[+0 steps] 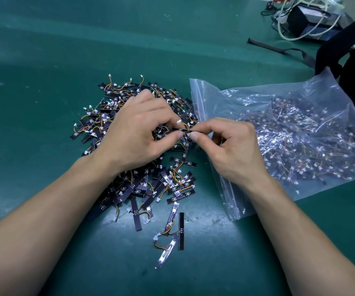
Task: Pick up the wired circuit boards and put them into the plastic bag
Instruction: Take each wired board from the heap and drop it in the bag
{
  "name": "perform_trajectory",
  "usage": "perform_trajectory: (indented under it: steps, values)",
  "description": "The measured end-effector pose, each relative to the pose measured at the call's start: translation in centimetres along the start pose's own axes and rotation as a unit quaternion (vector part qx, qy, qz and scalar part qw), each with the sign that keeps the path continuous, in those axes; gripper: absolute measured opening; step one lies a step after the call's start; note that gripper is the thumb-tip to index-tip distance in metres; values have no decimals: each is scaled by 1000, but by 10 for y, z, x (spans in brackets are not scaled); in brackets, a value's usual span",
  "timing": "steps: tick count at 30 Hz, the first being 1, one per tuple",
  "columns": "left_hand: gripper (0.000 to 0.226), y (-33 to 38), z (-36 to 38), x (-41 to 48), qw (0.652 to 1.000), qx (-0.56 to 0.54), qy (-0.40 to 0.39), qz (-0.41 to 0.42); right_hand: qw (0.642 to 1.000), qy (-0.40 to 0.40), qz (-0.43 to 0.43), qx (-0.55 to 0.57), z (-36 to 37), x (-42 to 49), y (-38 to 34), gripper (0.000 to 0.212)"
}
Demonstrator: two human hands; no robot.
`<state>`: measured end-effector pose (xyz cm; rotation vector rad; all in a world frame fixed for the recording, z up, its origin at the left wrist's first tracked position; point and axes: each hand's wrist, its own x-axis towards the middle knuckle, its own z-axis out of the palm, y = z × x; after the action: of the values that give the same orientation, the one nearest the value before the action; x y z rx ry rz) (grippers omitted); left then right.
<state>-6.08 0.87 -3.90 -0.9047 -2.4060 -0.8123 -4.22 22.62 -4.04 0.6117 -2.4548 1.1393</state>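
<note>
A heap of small black strip-shaped circuit boards (116,97) with orange-yellow wires and white plugs lies on the green mat. Over the heap, my left hand (136,133) and my right hand (232,150) meet fingertip to fingertip. Both pinch one thin black board (186,129) held level between them, its wire and white plug sticking up. To the right lies a clear zip plastic bag (300,99), its mouth toward the heap, holding several boards inside.
A few loose boards (180,229) lie apart near the front of the green mat (44,60). A black backpack with a strap (347,56) stands at the right edge. White cables and a dark box (309,20) sit at the back right.
</note>
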Motion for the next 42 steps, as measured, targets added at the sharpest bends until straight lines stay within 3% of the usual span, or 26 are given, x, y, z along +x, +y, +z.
perform_trajectory:
  steps: [4,16,21,25,42]
  values:
    - [14,-1,0,1,1000,6,8,8,1000,0,26,4,1,0,-1,13]
    - [12,2,-1,1,1000,-1,4,2,1000,4,3,-1,0,0,-2,2]
    - [9,2,0,0,1000,4,17,5,999,8,38,12,1,-1,-2,14]
    - [10,3,-1,1,1000,0,12,3,1000,15,15,5,1,0,-3,2]
    - [15,4,-1,0,1000,6,8,-3,999,11,30,18,0,0,-5,5]
